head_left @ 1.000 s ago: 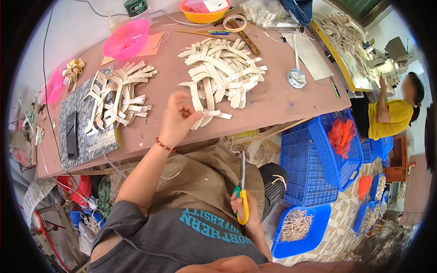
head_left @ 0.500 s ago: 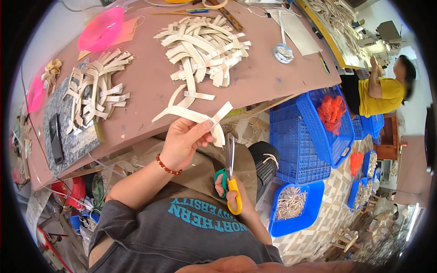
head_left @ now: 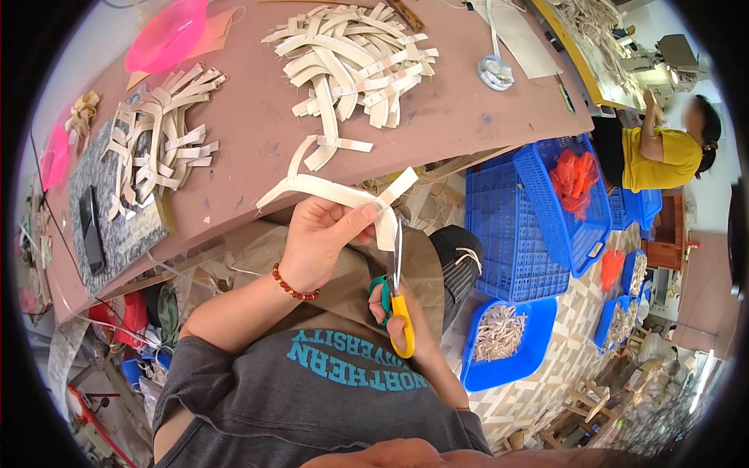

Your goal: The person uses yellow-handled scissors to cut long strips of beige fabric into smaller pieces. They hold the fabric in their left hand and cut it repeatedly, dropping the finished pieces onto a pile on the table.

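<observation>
My left hand (head_left: 321, 238) pinches a cream fabric strap (head_left: 316, 186) between thumb and fingers, in front of the table's near edge. A short crosspiece sticks up to the right from this strap, and one end hangs down below my thumb. My right hand (head_left: 413, 316) is closed round the handles of a pair of scissors (head_left: 400, 308), one loop yellow and the other green. The scissors point upward, their blades against the right side of the hanging end. Whether the blades are around it or only beside it, I cannot tell. Another strap piece (head_left: 321, 156) lies just beyond, trailing from the large strap pile (head_left: 343, 66).
On the brown table (head_left: 242, 156) are a smaller strap pile (head_left: 160, 148), a phone (head_left: 91, 230) and a pink bowl (head_left: 168, 35). Right of me stand blue crates (head_left: 507, 234) and a blue tub (head_left: 519, 366) of small pieces. A person in yellow (head_left: 659, 160) works at far right.
The scissors have moved up, bringing their blades to the hanging end of the strap. My left hand still pinches the strap, slightly farther right. The whole view has shifted a little.
</observation>
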